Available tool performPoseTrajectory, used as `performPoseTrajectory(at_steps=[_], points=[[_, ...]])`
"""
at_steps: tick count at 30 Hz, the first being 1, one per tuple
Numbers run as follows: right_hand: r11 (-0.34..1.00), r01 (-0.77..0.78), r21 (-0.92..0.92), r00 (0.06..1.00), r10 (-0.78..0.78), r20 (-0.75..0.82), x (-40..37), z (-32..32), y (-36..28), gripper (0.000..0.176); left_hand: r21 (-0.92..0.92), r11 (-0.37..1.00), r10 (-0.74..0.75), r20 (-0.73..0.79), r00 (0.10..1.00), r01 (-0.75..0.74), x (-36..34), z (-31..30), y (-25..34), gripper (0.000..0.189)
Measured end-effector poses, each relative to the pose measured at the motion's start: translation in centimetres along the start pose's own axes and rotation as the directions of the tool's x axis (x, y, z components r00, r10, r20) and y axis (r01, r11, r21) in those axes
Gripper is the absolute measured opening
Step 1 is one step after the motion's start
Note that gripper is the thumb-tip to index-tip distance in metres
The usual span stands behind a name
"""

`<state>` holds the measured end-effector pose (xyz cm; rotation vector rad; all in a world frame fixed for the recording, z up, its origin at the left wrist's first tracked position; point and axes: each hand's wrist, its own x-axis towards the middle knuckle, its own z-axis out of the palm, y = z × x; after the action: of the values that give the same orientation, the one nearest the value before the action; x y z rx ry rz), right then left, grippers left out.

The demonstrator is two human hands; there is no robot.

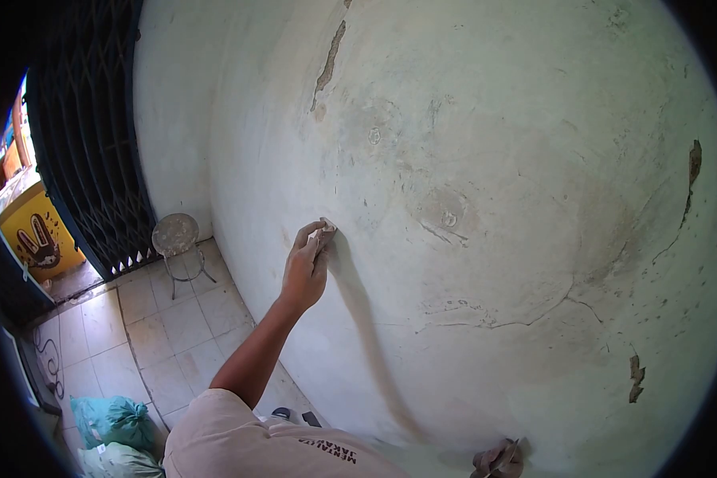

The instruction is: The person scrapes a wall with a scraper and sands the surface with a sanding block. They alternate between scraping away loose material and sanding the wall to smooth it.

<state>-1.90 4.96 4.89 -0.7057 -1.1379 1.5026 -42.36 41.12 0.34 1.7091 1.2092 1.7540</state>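
My left hand (307,259) reaches up to the pale plaster wall (518,263), with its fingers closed around a small, pale, flat piece (327,229). That piece is at the wall surface; its kind is not clear. Low at the bottom edge, my right hand (494,460) is partly cut off and in shadow. Its fingers are closed on a thin, flat thing (508,452), too dark to name. Around the left hand, the wall has smudges, round patched spots (449,219) and a long crack (526,323).
Chipped plaster (329,64) shows high on the wall, with more damage (636,378) at the right. A round stool (176,236) stands on the tiled floor (163,342) by a dark folding gate (92,135). Tied green bags (113,422) lie at the lower left.
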Motion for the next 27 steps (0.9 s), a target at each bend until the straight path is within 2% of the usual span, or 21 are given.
performPoseTrajectory(at_steps=[4,7,10,13,16,22,25,27], points=[[0.998,0.057,-0.021,0.998,-0.057,0.019,0.2,0.2,0.2,0.013,-0.036,0.999,-0.013,-0.002,1.000,0.013,0.0,0.0,0.0,0.035],[0.997,0.055,-0.058,0.997,-0.052,0.055,0.0,-0.4,0.3,0.018,-0.019,1.000,-0.015,0.043,0.999,0.016,0.3,-0.6,0.0,0.037],[0.998,-0.050,-0.034,0.993,0.053,0.102,0.1,-1.3,0.0,0.026,-0.054,0.998,-0.022,0.068,0.997,0.026,0.5,-1.0,0.1,0.039],[0.998,-0.036,-0.052,0.998,0.038,0.041,-0.1,-0.9,0.0,0.032,-0.013,0.999,0.043,0.053,0.998,-0.042,0.5,-0.8,0.0,0.040],[0.993,-0.052,-0.110,0.996,0.060,0.068,-0.2,-1.3,-0.1,0.031,-0.013,1.000,0.025,0.058,0.998,-0.024,0.4,-0.8,0.1,0.040],[0.996,-0.050,-0.078,0.997,0.054,0.047,0.1,-0.5,-0.2,0.030,-0.035,0.999,0.015,0.048,0.999,-0.013,0.0,-0.3,-0.4,0.041],[0.991,-0.072,-0.114,0.991,0.084,0.108,0.3,-1.2,-0.5,0.031,-0.066,0.998,0.015,0.046,0.999,-0.012,0.0,-0.2,-0.6,0.042],[0.995,-0.056,-0.085,0.996,0.062,0.070,0.0,-0.9,-0.2,0.031,-0.060,0.998,0.004,0.057,0.998,0.000,0.0,-0.3,-0.3,0.041]])
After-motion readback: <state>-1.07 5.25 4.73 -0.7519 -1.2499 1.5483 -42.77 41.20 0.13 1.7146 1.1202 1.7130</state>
